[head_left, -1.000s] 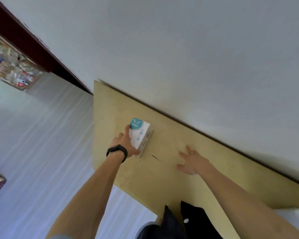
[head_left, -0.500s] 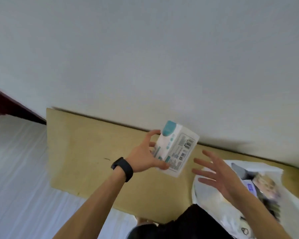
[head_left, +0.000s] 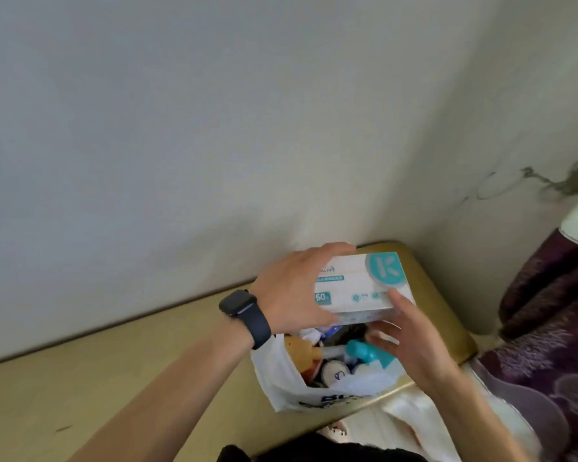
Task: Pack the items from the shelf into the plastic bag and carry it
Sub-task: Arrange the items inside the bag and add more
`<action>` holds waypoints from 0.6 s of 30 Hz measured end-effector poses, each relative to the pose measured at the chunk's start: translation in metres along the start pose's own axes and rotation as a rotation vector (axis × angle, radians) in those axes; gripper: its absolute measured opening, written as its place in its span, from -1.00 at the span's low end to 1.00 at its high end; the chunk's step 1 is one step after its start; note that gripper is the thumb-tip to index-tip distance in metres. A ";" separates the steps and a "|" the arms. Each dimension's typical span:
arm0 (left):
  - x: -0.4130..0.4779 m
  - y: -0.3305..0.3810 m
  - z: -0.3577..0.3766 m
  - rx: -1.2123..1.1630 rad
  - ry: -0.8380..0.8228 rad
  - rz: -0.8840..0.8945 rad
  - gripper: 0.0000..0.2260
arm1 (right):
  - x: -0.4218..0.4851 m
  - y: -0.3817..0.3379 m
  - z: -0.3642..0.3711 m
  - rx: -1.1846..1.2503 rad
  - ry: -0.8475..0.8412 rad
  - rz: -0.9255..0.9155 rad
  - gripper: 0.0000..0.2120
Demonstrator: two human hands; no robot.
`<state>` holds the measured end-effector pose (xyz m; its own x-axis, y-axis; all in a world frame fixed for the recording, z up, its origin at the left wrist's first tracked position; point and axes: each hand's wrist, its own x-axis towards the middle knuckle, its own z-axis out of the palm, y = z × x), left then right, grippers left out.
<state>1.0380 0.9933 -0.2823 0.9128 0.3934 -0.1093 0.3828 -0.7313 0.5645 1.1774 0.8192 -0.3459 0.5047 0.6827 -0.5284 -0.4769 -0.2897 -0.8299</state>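
Note:
A white box with teal print (head_left: 364, 285) hangs just above the mouth of the white plastic bag (head_left: 281, 381), which stands on the tan wooden shelf (head_left: 114, 371) near its right end. My left hand (head_left: 294, 291), a dark watch on its wrist, grips the box from the left, fingers over its top edge. From below right, my right hand (head_left: 407, 341) reaches in with its thumb on the box's lower right corner and its fingers spread beneath. The bag holds several items, among them a teal bottle (head_left: 364, 351) and a small round lid (head_left: 336, 373).
The shelf runs along a pale wall (head_left: 214, 128) into a corner at the right. A purple patterned fabric (head_left: 554, 321) lies at the far right, beyond the shelf end. Bare shelf surface stretches away to the left of the bag.
My left hand has lifted the box from the shelf's left part and carried it right, over the bag. My right hand left the shelf surface and came up under the box.

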 end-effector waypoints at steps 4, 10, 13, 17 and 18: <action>0.005 0.021 0.017 -0.167 0.060 0.012 -0.37 | -0.012 0.011 -0.030 0.197 0.152 0.014 -0.75; -0.013 -0.036 0.034 0.078 0.226 -0.510 -0.40 | -0.037 0.036 -0.071 0.467 0.245 0.079 -0.56; -0.026 -0.066 0.060 0.144 -0.030 -0.746 -0.31 | -0.047 0.051 -0.073 0.436 0.279 0.144 -0.64; -0.035 -0.064 0.083 -0.001 -0.154 -0.677 -0.61 | -0.045 0.074 -0.066 0.195 0.281 0.245 -0.67; -0.035 -0.061 0.086 -0.043 -0.099 -0.674 -0.68 | -0.041 0.078 -0.062 0.110 0.263 0.261 -0.65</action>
<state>0.9945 0.9764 -0.3834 0.4866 0.7007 -0.5217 0.8681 -0.3209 0.3786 1.1639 0.7265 -0.4003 0.5167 0.3962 -0.7590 -0.6807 -0.3476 -0.6448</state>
